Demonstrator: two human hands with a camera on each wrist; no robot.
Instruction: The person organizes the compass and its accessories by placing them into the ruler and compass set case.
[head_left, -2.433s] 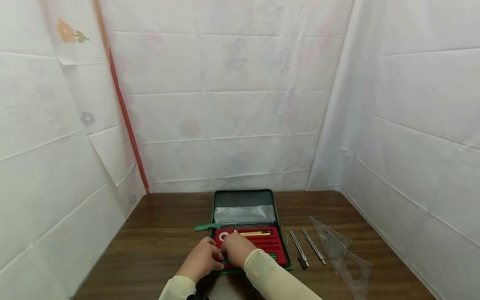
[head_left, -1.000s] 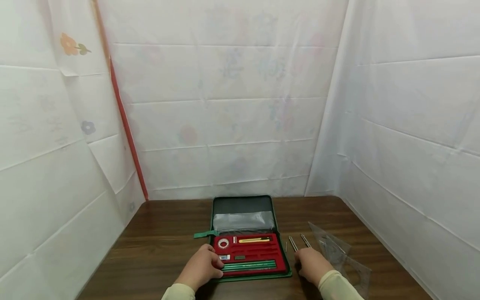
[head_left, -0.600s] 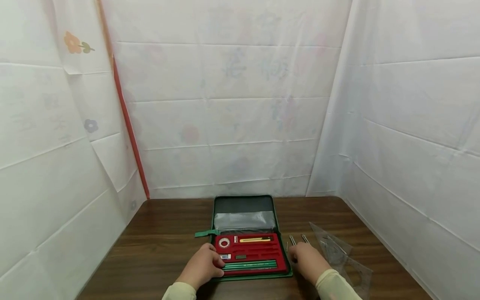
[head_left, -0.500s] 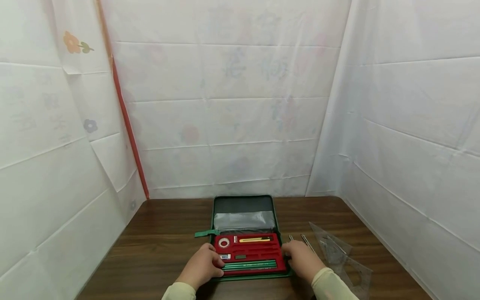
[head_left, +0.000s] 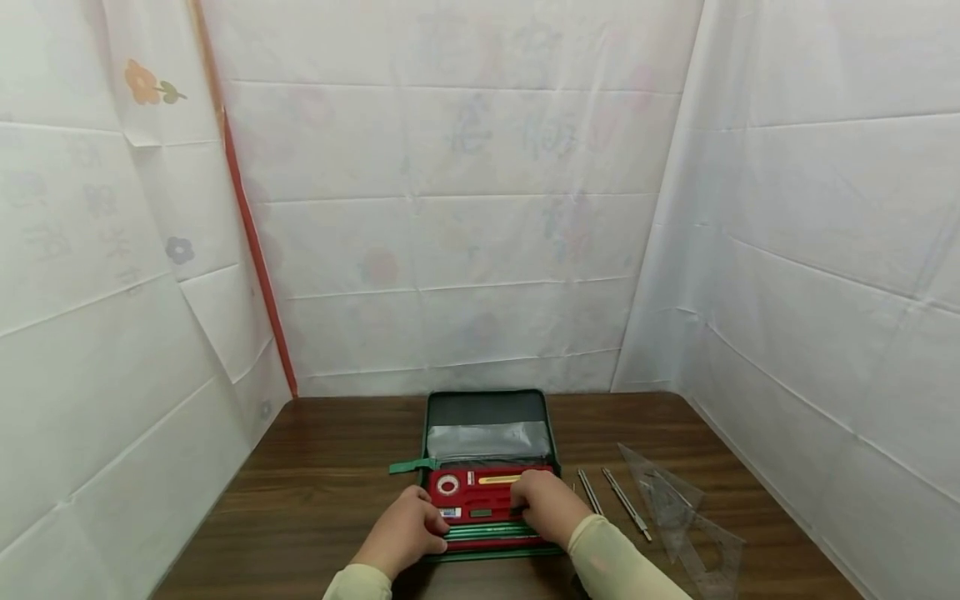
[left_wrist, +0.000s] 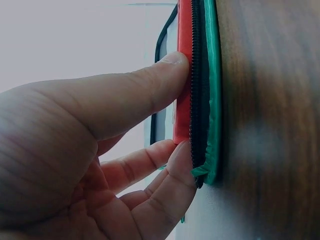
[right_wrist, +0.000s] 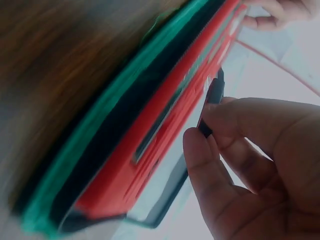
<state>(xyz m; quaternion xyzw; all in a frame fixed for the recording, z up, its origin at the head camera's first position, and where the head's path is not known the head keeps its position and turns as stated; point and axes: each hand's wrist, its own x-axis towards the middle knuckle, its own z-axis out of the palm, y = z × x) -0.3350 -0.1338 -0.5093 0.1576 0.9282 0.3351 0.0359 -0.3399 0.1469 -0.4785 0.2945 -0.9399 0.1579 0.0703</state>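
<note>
A green zip case [head_left: 487,407] lies unfolded on the wooden table, its red tray [head_left: 487,547] facing up. My left hand [head_left: 401,527] grips the tray's near-left corner; in the left wrist view the thumb lies on the red edge and the fingers are at the corner. Above the tray's right side, my right hand [head_left: 551,503] pinches a small black piece [right_wrist: 216,90] between thumb and fingers. The tray holds green pencils [head_left: 495,531], a white tape-like ring [head_left: 439,484], a yellow cutter [head_left: 495,480], an eraser [head_left: 450,513] and a small dark-green box [head_left: 481,513].
To the case's right lie two metal compasses, one nearer [head_left: 590,492] and partly behind my sleeve, the other [head_left: 627,504] farther right. Beyond them are clear set squares [head_left: 716,542]. A green strap [head_left: 411,467] sticks out left of the case. White sheets hang around the table.
My right hand has gone from the tray to the compasses on the right, then back left over the tray, now with the small black piece. The left hand stays at the case corner.
</note>
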